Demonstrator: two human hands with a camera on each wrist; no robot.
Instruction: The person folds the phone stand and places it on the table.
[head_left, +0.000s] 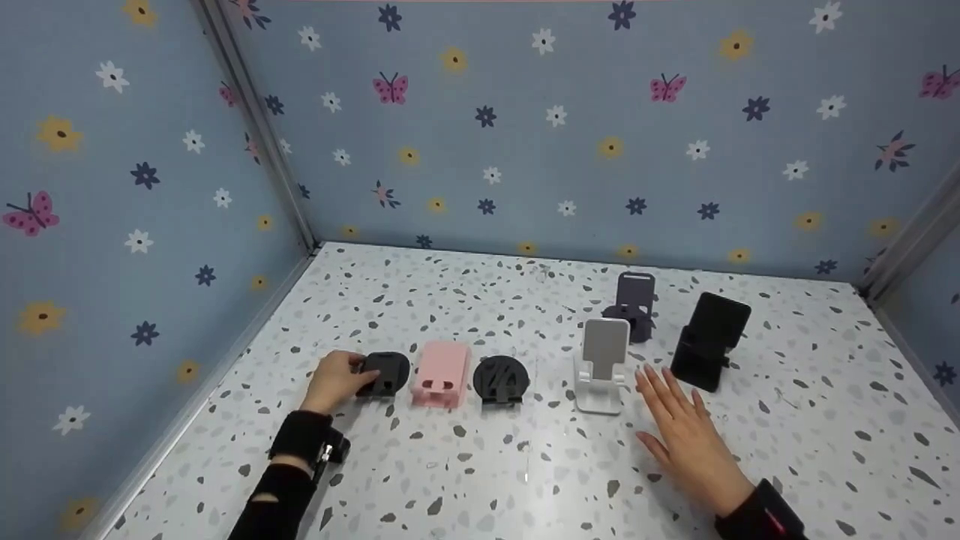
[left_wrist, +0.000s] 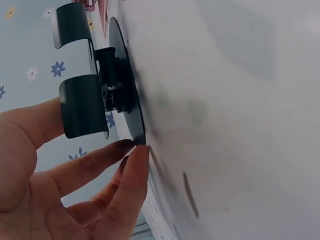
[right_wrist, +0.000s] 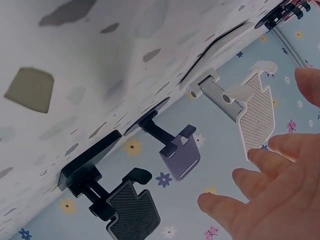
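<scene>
Left hand [head_left: 337, 381]: my fingers are drawn in to a narrow grip, holding the left black stand [head_left: 386, 375] by its left side. In the left wrist view my thumb passes behind its hooked upper part, and my fingertips meet the rim of its round base. The base lies low against the speckled tabletop [head_left: 525, 472]; from that view I cannot tell whether the whole of it is in contact.

Right hand [head_left: 686, 442]: palm down, fingers long and slightly apart, thumb out to the left; nothing held. Fingertips are just beside the white stand [head_left: 606, 345], on its right. I cannot tell whether they touch it.

Positions: the left black stand is leftmost in a loose row. Just right of it is the pink stand [head_left: 442, 365], then the round black stand [head_left: 501, 377], lying low. After a wider gap comes the white stand, its grey-faced plate raised. Behind it, farther and a little right, the purple stand [head_left: 636, 295] is upright. Right of that, somewhat nearer, the angular black stand [head_left: 721, 319] leans to the right, beyond my right fingertips.

Surround: blue wall [head_left: 525, 146] with flowers and butterflies at the far side. I wear a black band on each wrist, left [head_left: 300, 437] and right [head_left: 757, 514].
</scene>
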